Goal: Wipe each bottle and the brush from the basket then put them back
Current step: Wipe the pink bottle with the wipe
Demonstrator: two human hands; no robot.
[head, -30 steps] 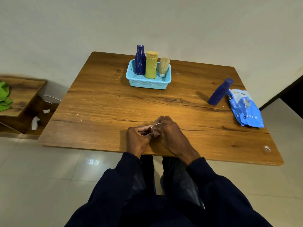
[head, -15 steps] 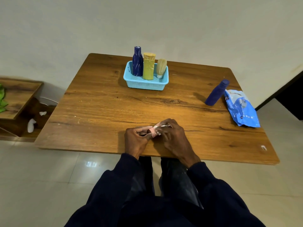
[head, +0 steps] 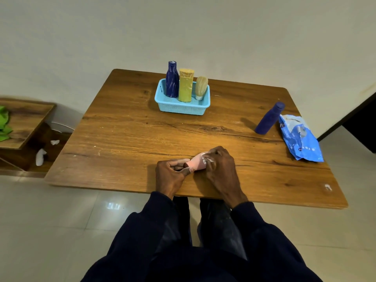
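Observation:
A small pink bottle [head: 197, 164] lies sideways near the table's front edge. My left hand [head: 170, 176] grips its left end. My right hand [head: 220, 169] closes over its right end with a bit of white wipe [head: 205, 154] under the fingers. At the far middle of the table a light blue basket [head: 181, 107] holds a dark blue bottle [head: 172, 80], a yellow bottle [head: 186, 85] and a pale brush [head: 201, 85], all upright. Another dark blue bottle [head: 269, 119] stands at the right on the table.
A blue wipes packet [head: 300, 139] lies at the table's right edge beside the standing bottle. The wooden table [head: 126, 139] stands against a wall. A low wooden shelf [head: 24, 123] with a green cloth [head: 4, 124] and white scraps sits on the left.
The pink bottle has come out from between my hands and now shows clearly. My right hand has shifted a little to the right along it.

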